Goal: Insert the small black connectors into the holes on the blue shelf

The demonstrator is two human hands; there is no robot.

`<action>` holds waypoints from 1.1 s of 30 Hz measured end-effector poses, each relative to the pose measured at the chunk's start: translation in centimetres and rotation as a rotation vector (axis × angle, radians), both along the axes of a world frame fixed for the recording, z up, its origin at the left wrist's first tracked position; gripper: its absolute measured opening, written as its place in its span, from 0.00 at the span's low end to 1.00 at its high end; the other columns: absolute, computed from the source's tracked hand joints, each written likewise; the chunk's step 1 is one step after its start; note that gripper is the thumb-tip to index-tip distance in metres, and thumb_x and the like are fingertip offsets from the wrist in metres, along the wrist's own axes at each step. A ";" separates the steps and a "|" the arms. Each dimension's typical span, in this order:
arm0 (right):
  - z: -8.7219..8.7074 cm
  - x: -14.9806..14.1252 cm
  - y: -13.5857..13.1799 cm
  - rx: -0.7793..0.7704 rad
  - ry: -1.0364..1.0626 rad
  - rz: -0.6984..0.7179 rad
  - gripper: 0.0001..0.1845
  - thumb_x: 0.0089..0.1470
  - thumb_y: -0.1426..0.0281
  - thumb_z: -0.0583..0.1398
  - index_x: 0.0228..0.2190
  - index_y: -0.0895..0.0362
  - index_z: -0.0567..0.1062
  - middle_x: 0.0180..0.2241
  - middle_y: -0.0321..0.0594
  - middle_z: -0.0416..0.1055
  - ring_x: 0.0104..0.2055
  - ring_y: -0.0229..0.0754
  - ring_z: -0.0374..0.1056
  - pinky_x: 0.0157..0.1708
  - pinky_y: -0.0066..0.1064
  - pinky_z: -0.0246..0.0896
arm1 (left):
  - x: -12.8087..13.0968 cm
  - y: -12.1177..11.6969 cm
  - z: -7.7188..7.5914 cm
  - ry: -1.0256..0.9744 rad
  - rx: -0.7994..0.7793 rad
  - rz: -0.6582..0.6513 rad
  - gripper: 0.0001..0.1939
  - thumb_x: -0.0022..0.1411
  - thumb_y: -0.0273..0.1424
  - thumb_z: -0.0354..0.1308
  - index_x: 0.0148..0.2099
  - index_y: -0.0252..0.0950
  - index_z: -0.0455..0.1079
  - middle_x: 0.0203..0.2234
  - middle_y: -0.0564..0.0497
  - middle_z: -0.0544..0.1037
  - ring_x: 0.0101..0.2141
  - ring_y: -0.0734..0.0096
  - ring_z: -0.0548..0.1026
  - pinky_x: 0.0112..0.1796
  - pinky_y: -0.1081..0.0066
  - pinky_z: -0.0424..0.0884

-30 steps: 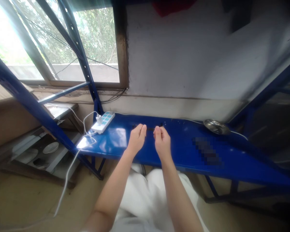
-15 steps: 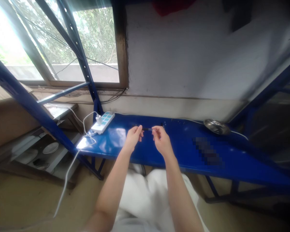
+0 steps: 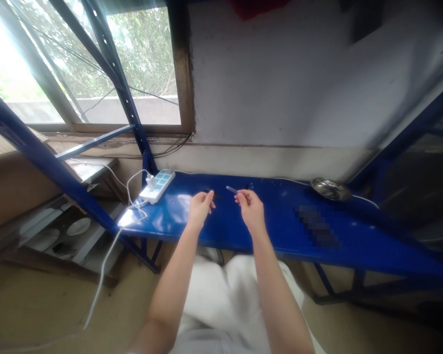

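1. Compared with half a second ago, my hands have drawn farther apart: the slender dark-and-pale line that spanned them now shows as two pieces, with a gap between.
2. My right hand [image 3: 252,209] has its fingers pinched on one end of a pale tube [image 3: 231,189]; the free end points toward the left and away from me, above the desk [image 3: 273,211].
3. My left hand [image 3: 200,209] appears to have its fingers closed around a dark piece [image 3: 216,196], of which only a short, blurred tip shows.
4. I judge the step in hand to be separating these two parts. The next move calls for a light, steady pinch on each, with the free ends kept in sight.
5. The tube is straight, narrow and whitish, perhaps clear plastic; the dark piece looks thin, its finish too blurred to read.
6. The desk is glossy blue, catching window glare near the boxy white power strip [image 3: 157,187]. A round, shiny metal dish [image 3: 330,189] sits toward the right, and small bits [image 3: 249,187] lie beyond my right hand.
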State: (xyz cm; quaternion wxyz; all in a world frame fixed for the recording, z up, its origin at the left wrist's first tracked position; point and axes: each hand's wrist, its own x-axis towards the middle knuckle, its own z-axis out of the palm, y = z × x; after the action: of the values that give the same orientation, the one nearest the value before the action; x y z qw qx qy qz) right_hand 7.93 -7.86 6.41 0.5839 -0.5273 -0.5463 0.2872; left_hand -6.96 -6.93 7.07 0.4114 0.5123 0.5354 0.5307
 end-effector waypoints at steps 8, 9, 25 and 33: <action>-0.4 -1.8 0.9 -0.041 0.018 0.235 0.16 0.49 0.57 0.55 0.32 0.58 0.69 0.31 0.39 0.71 0.30 0.37 0.68 0.34 0.33 0.63 | 0.9 -0.1 0.9 0.028 0.090 -0.098 0.17 0.53 0.43 0.55 0.27 0.32 0.64 0.18 0.53 0.71 0.14 0.83 0.62 0.18 0.80 0.58; -0.3 -1.7 1.0 -0.051 0.019 0.255 0.16 0.49 0.57 0.55 0.32 0.58 0.68 0.30 0.38 0.70 0.29 0.37 0.67 0.34 0.32 0.63 | 0.8 0.1 1.1 0.050 0.102 -0.111 0.17 0.53 0.43 0.55 0.27 0.33 0.64 0.18 0.53 0.71 0.14 0.83 0.62 0.18 0.79 0.58; 2.1 -0.2 0.1 -0.065 -0.062 0.356 0.18 0.42 0.56 0.60 0.28 0.59 0.74 0.22 0.35 0.69 0.23 0.34 0.60 0.25 0.27 0.55 | -0.6 0.8 4.5 0.397 0.190 -0.350 0.11 0.54 0.36 0.53 0.32 0.35 0.72 0.19 0.53 0.71 0.16 0.79 0.64 0.20 0.77 0.61; 2.0 0.3 0.6 -0.067 -0.184 0.342 0.18 0.42 0.55 0.60 0.22 0.59 0.72 0.17 0.32 0.63 0.20 0.32 0.55 0.20 0.25 0.49 | 0.0 1.6 3.5 0.436 0.274 -0.405 0.11 0.53 0.35 0.55 0.35 0.36 0.75 0.27 0.50 0.75 0.18 0.80 0.66 0.22 0.76 0.63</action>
State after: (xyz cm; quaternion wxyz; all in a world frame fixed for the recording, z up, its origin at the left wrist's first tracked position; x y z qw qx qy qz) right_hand 8.22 -7.27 8.39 0.4562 -0.4699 -0.6693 0.3510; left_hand -6.95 -5.34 10.61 0.3116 0.7607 0.4215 0.3829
